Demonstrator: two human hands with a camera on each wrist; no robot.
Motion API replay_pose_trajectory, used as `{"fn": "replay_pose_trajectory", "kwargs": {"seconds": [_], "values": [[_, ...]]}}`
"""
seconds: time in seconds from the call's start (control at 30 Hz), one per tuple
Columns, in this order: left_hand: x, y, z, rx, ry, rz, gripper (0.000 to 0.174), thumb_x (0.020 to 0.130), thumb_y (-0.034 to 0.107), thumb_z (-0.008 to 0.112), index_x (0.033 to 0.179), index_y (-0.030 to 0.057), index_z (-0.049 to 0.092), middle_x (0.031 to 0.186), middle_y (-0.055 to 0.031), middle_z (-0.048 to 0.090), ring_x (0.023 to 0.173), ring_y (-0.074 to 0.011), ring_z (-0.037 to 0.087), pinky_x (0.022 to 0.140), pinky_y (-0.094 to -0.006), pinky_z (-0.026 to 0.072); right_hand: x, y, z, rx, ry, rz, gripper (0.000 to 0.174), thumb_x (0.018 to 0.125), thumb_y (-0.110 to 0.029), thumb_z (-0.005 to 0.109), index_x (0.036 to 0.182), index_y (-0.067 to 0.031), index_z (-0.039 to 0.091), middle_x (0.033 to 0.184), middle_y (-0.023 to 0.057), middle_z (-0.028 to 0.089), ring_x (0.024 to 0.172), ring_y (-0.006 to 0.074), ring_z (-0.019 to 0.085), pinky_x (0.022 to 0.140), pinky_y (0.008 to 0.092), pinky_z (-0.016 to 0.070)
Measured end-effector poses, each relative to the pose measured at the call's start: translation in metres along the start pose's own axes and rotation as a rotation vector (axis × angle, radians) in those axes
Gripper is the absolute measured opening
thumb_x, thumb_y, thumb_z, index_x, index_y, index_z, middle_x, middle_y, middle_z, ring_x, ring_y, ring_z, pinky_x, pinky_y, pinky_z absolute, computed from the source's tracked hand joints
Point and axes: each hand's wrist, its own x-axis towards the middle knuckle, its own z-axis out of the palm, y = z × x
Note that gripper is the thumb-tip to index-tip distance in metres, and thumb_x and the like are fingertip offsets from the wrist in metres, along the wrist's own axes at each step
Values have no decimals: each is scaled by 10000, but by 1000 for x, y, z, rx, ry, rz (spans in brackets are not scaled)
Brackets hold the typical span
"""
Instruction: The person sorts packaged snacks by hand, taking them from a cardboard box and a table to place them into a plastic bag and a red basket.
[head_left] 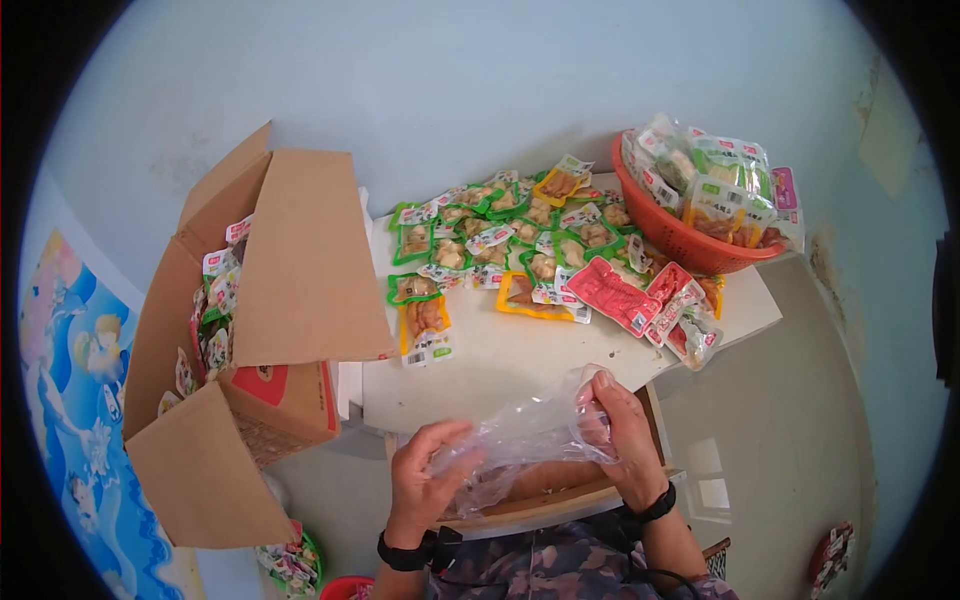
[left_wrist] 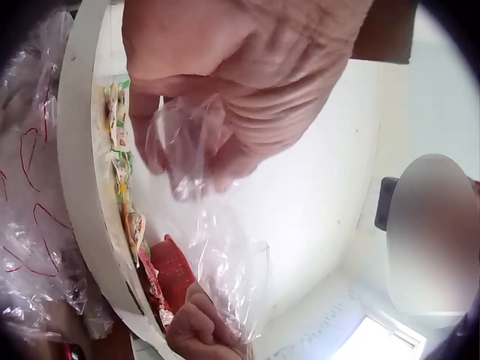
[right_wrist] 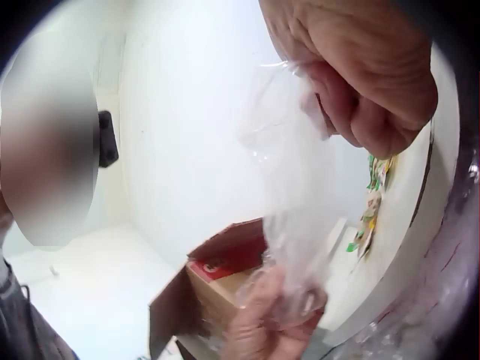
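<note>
A clear plastic bag [head_left: 525, 425] is stretched between both hands in front of the table edge. My left hand [head_left: 428, 482] pinches one end of it, and the film bunches between thumb and fingers in the left wrist view. The other end is gripped by my right hand [head_left: 625, 432], whose fingers curl over the film [right_wrist: 289, 150] in the right wrist view. Just beyond the hands, the white table [head_left: 480, 365] carries green-edged snack packets [head_left: 490, 250], a yellow-edged packet [head_left: 540, 298] and red packets [head_left: 620, 295].
An open cardboard box [head_left: 300, 270] holding packets stands on the left. At the back right is a red-orange basket [head_left: 665, 225] heaped with filled bags. Below the hands an open drawer [head_left: 570, 500] juts out; the left wrist view shows clear bags [left_wrist: 30, 202] with red markings.
</note>
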Motion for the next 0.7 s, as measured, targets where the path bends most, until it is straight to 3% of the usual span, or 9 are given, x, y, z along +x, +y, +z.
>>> {"fn": "replay_pose_trajectory", "kwargs": {"seconds": [0.03, 0.13, 0.17, 0.3, 0.43, 0.53, 0.6, 0.67, 0.7], "values": [[0, -6, -3, 86, 0, -40, 324, 902, 65, 764, 1206, -2, 675, 1208, -147, 692, 1024, -216, 703, 883, -347, 546, 0, 1, -2, -6, -1, 18, 299, 1104, -278, 530, 961, -43, 646, 611, -47, 497, 484, 42, 403, 465, 232, 313], [0, 7, 1, -153, 272, -61, 70, 911, -17, 729, 975, -4, 704, 954, -113, 729, 798, -138, 668, 788, -290, 557, 0, 2, -2, -435, 132, -259, 242, 1095, -229, 542, 1011, -26, 644, 756, -2, 612, 624, 56, 538, 574, 218, 425], [-2, 7, -4, -70, 292, -87, 137, 872, -50, 724, 997, 2, 702, 918, -98, 725, 816, -161, 664, 826, -315, 559, 0, 3, -4, -552, 183, -454, 184, 1077, -175, 555, 1058, -16, 645, 927, 37, 671, 826, 101, 621, 741, 245, 495], [2, -2, -21, 210, 120, 282, 227, 786, -80, 733, 996, 4, 708, 888, -105, 729, 843, -223, 677, 865, -362, 561, -11, -18, -1, -825, 194, -778, 124, 984, -129, 662, 1035, -16, 666, 940, 56, 673, 892, 182, 643, 806, 303, 503], [5, 13, -2, 161, 104, 306, 241, 770, -75, 744, 994, 10, 714, 871, -108, 732, 819, -220, 674, 856, -366, 558, -27, -24, 14, -1010, -71, -550, 167, 949, -171, 719, 971, -8, 690, 952, 114, 682, 877, 216, 652, 814, 311, 505], [-3, 22, 4, 160, 135, 191, 170, 839, -48, 733, 997, 11, 715, 845, -88, 720, 741, -164, 655, 760, -313, 548, -19, -9, 17, -803, -209, -520, 150, 951, -151, 719, 942, -3, 697, 983, 105, 698, 874, 206, 648, 738, 317, 503], [-6, 22, -1, 175, 190, 57, 108, 904, -7, 707, 1011, 8, 713, 805, -57, 689, 681, -118, 622, 672, -271, 518, -20, -9, 16, -671, -158, -451, 234, 1022, -185, 649, 876, -8, 693, 920, 85, 714, 739, 144, 625, 643, 290, 485], [0, 18, -6, 166, 266, -107, 85, 976, 52, 673, 1034, 3, 711, 750, -15, 639, 620, -69, 574, 579, -233, 468, -32, -24, 17, -516, 2, -194, 298, 1060, -211, 603, 851, -13, 678, 844, 65, 708, 657, 112, 600, 622, 273, 481], [2, 18, -8, 73, 256, -158, 106, 995, 81, 659, 1047, 3, 709, 730, 4, 605, 606, -57, 542, 559, -230, 444, -28, -26, 18, -532, 41, -268, 340, 1091, -261, 554, 858, -37, 657, 722, 31, 659, 542, 63, 532, 545, 232, 439]]}}
